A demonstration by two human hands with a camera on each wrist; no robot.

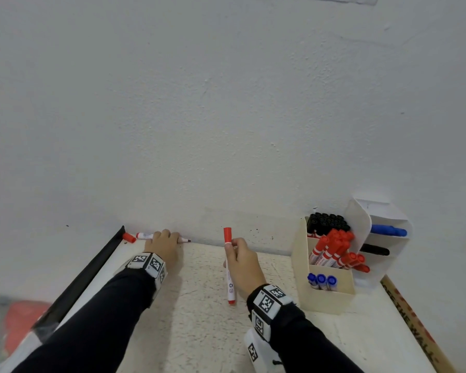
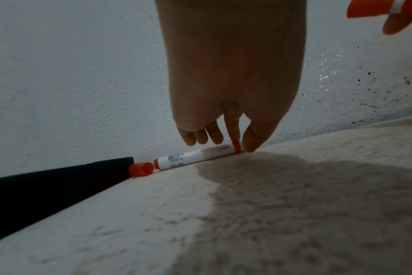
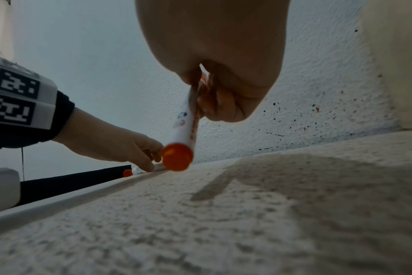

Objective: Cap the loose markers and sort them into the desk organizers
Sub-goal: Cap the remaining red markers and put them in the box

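An uncapped red marker [image 1: 145, 235] [image 2: 193, 158] lies on the table along the foot of the wall, tip pointing right. My left hand [image 1: 170, 238] [image 2: 241, 147] reaches down on it, thumb and forefinger pinching its red collar. A loose red cap [image 1: 129, 237] [image 2: 141, 169] lies just off the marker's left end. My right hand [image 1: 233, 244] [image 3: 207, 104] holds a capped red marker [image 1: 229, 278] [image 3: 183, 126] nearly upright above the table, cap up. To the right stand a cream organizer [image 1: 323, 300] with black, red and blue markers in separate sections, and a white organizer [image 1: 382, 265].
A black strip [image 1: 97, 265] borders the table's left edge. A wooden slat with red lettering [image 1: 414, 324] runs along the right edge. The white wall [image 1: 226, 130] rises directly behind the table. The white organizer holds a blue marker [image 1: 388, 230] and a black marker [image 1: 374, 249].
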